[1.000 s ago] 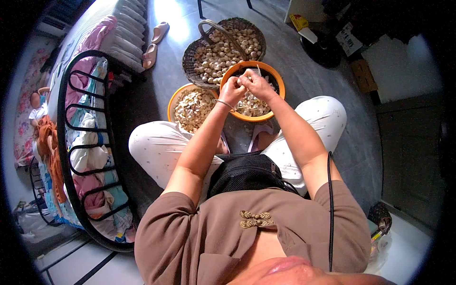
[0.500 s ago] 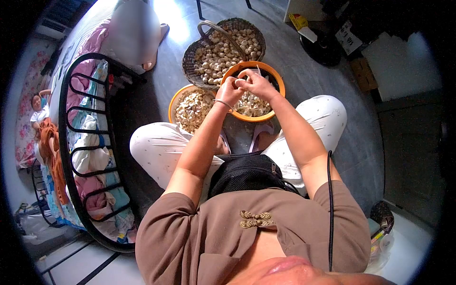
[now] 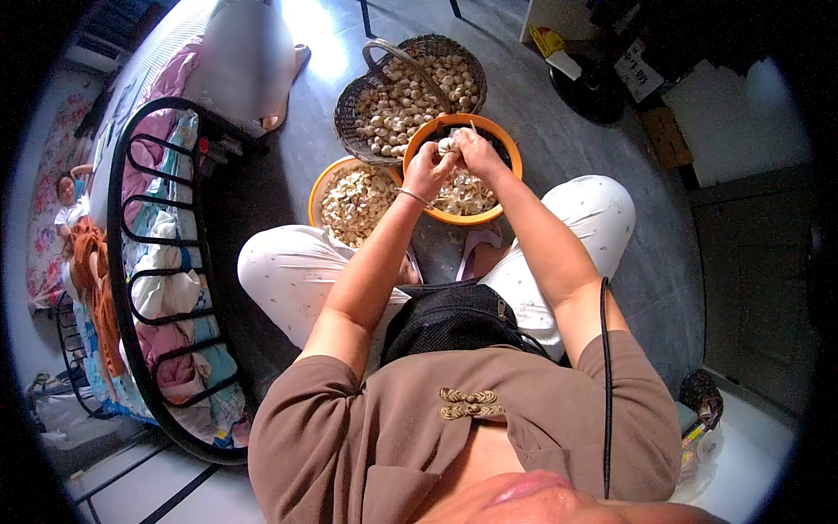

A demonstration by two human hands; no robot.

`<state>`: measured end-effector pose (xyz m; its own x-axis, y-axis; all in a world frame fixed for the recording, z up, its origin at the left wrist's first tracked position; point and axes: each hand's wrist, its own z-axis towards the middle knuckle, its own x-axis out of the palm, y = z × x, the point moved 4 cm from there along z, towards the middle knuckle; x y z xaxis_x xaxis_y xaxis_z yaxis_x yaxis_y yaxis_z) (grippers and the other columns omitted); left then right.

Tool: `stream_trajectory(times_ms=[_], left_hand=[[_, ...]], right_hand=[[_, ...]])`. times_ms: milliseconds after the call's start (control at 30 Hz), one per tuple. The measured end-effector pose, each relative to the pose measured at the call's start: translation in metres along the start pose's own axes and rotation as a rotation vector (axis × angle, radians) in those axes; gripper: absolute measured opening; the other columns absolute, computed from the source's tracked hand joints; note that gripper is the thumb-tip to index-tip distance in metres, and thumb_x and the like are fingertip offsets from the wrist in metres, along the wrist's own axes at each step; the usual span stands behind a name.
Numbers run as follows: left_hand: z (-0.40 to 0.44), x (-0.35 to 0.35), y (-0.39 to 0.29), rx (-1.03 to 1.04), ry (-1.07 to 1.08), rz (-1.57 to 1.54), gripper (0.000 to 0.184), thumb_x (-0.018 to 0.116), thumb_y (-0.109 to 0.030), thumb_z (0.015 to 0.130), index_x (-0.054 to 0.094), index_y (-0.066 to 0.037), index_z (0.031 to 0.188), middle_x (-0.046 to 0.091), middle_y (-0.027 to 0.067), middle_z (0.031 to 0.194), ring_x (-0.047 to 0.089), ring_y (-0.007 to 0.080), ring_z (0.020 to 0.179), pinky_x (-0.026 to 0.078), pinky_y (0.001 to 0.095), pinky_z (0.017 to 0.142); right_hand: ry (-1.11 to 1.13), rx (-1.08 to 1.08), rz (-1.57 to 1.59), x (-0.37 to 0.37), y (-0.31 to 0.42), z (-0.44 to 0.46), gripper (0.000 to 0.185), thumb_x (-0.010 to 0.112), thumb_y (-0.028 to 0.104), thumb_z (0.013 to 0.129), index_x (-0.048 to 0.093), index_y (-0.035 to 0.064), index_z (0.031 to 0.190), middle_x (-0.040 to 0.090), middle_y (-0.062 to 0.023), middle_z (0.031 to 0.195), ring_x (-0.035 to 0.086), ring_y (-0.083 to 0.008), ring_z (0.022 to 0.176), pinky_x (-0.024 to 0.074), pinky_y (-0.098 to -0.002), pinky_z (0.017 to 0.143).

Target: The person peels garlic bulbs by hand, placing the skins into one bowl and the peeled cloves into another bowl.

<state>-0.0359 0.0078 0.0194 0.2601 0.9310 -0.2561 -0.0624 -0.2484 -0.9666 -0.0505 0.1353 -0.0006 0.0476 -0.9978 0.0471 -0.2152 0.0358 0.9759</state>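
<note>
Over the right orange basin (image 3: 517, 166), my left hand (image 3: 425, 173) is closed around one side of a whitish garlic bulb (image 3: 447, 146). My right hand (image 3: 482, 155) is closed against the bulb's other side. A thin pale strip (image 3: 472, 128) sticks up by the right fingers; what it is, I cannot make out. Papery garlic skins (image 3: 465, 194) lie in the basin below. To the left, a second orange basin (image 3: 313, 205) holds loose garlic cloves (image 3: 356, 205). Behind both, a wicker basket (image 3: 349, 131) with an arched handle is filled with whole garlic bulbs (image 3: 410, 100).
A black metal bed frame (image 3: 122, 227) with bedding stands on the left, where a person (image 3: 77, 210) lies. Another person's blurred form is at the upper left. A dark round object (image 3: 587, 94) and cardboard box (image 3: 668, 137) stand at the upper right, on grey floor (image 3: 559, 148).
My hands have lowered slightly and turned, so the garlic bulb between them now shows clearly. The basins and basket have stayed in place.
</note>
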Motion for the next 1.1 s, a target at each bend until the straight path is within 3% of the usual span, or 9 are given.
stream_trajectory(times_ms=[100, 233, 367, 467, 567, 733, 900, 967, 1100], left_hand=[[0.004, 0.002, 0.005, 0.012, 0.03, -0.174, 0.028, 0.061, -0.023, 0.084, 0.052, 0.002, 0.093, 0.059, 0.0044, 0.074, 0.056, 0.0095, 0.059, 0.046, 0.0241, 0.052], [0.004, 0.0, 0.01, -0.064, 0.01, -0.225, 0.028, 0.063, -0.022, 0.083, 0.052, 0.002, 0.095, 0.058, 0.0035, 0.075, 0.054, 0.0086, 0.059, 0.046, 0.0235, 0.052], [0.012, -0.004, 0.029, -0.071, -0.003, -0.15, 0.027, 0.062, -0.022, 0.083, 0.052, 0.001, 0.094, 0.058, 0.0032, 0.074, 0.054, 0.0083, 0.059, 0.046, 0.0239, 0.052], [0.014, -0.002, 0.029, 0.014, 0.009, 0.006, 0.025, 0.061, -0.019, 0.082, 0.052, 0.001, 0.094, 0.058, 0.0034, 0.074, 0.054, 0.0088, 0.06, 0.046, 0.0238, 0.052], [0.008, -0.003, 0.012, 0.116, -0.055, 0.089, 0.024, 0.061, -0.017, 0.081, 0.052, 0.001, 0.093, 0.058, 0.0037, 0.074, 0.054, 0.009, 0.061, 0.046, 0.0238, 0.054], [0.003, 0.003, 0.004, 0.096, 0.009, 0.016, 0.023, 0.061, -0.016, 0.079, 0.053, 0.001, 0.093, 0.059, 0.0043, 0.076, 0.056, 0.0095, 0.065, 0.047, 0.0252, 0.057], [-0.002, 0.004, -0.003, 0.082, 0.024, 0.06, 0.026, 0.061, -0.016, 0.079, 0.052, 0.001, 0.097, 0.059, 0.0041, 0.077, 0.057, 0.0096, 0.065, 0.047, 0.0246, 0.057], [-0.001, 0.005, -0.001, -0.044, 0.044, -0.113, 0.026, 0.061, -0.017, 0.08, 0.053, 0.001, 0.097, 0.058, 0.0033, 0.077, 0.057, 0.0091, 0.064, 0.047, 0.0241, 0.056], [0.008, 0.0, 0.018, -0.104, 0.029, -0.206, 0.025, 0.062, -0.018, 0.081, 0.053, -0.001, 0.096, 0.058, 0.0026, 0.077, 0.057, 0.009, 0.061, 0.046, 0.0236, 0.054]], right_hand=[[-0.015, 0.136, 0.056, -0.006, -0.013, 0.007, 0.03, 0.042, 0.028, 0.093, 0.056, 0.0047, 0.105, 0.058, -0.0024, 0.084, 0.054, -0.0103, 0.075, 0.0447, -0.0265, 0.064], [-0.074, 0.185, -0.284, -0.016, -0.01, 0.006, 0.03, 0.047, 0.03, 0.091, 0.062, 0.0041, 0.092, 0.06, -0.0013, 0.077, 0.054, -0.0083, 0.072, 0.0441, -0.0257, 0.066], [-0.013, -0.071, -0.021, -0.003, 0.021, -0.007, 0.035, 0.053, 0.039, 0.088, 0.057, 0.006, 0.097, 0.052, 0.0016, 0.072, 0.048, -0.0068, 0.063, 0.0403, -0.0238, 0.058], [0.043, -0.101, -0.352, 0.008, 0.041, -0.023, 0.035, 0.062, 0.036, 0.082, 0.056, 0.0058, 0.098, 0.058, -0.0043, 0.084, 0.055, -0.014, 0.079, 0.0449, -0.0301, 0.074], [0.025, -0.25, -0.281, 0.009, 0.037, -0.017, 0.029, 0.065, 0.03, 0.08, 0.054, 0.0043, 0.088, 0.057, -0.0053, 0.079, 0.053, -0.0129, 0.072, 0.0446, -0.0292, 0.065], [-0.102, -0.259, -0.068, 0.004, 0.019, -0.004, 0.027, 0.045, 0.029, 0.093, 0.055, 0.0051, 0.084, 0.053, -0.0018, 0.072, 0.048, -0.0102, 0.066, 0.0413, -0.0274, 0.062], [-0.053, 0.054, -0.009, -0.011, -0.003, 0.006, 0.025, 0.049, 0.03, 0.092, 0.059, 0.007, 0.087, 0.053, 0.0026, 0.072, 0.048, -0.0054, 0.063, 0.0406, -0.0231, 0.055], [-0.095, 0.173, -0.072, -0.018, -0.012, 0.007, 0.034, 0.05, 0.034, 0.09, 0.061, 0.0024, 0.091, 0.058, -0.002, 0.069, 0.05, -0.012, 0.057, 0.0419, -0.0296, 0.056], [-0.116, -0.079, -0.338, -0.02, -0.017, 0.017, 0.037, 0.055, 0.035, 0.087, 0.059, 0.0022, 0.102, 0.062, -0.0032, 0.077, 0.055, -0.0135, 0.067, 0.0449, -0.0302, 0.064]])
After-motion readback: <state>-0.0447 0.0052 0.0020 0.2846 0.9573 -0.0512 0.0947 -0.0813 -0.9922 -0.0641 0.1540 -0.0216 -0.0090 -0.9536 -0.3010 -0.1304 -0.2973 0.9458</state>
